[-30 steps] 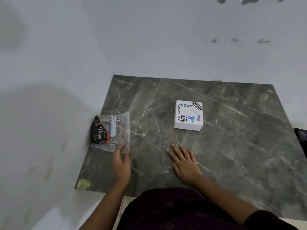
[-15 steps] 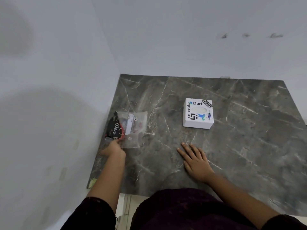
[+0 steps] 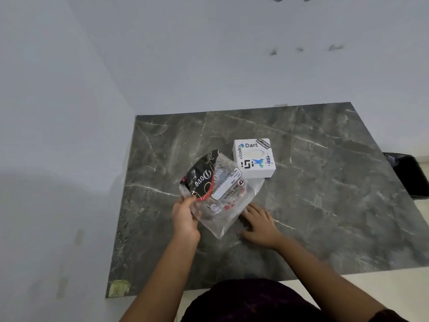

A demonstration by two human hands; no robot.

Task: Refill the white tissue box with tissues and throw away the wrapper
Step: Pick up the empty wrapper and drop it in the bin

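Observation:
The white tissue box, square with stickers on top, sits near the middle of the grey marble table. Just in front of it is the tissue pack, a clear plastic wrapper with a black and red printed end and a white label. My left hand grips the pack's left edge and holds it raised and tilted over the table. My right hand lies flat on the table with fingers apart, its fingertips under the pack's right edge.
White walls close the table in on the left and at the back. A dark bin stands beyond the table's right edge. A patch of yellowish tape marks the table's front left corner.
My left hand took hold of the tissue pack at the table's left side and carried it right, up to the front of the white box. My right hand stayed flat on the table.

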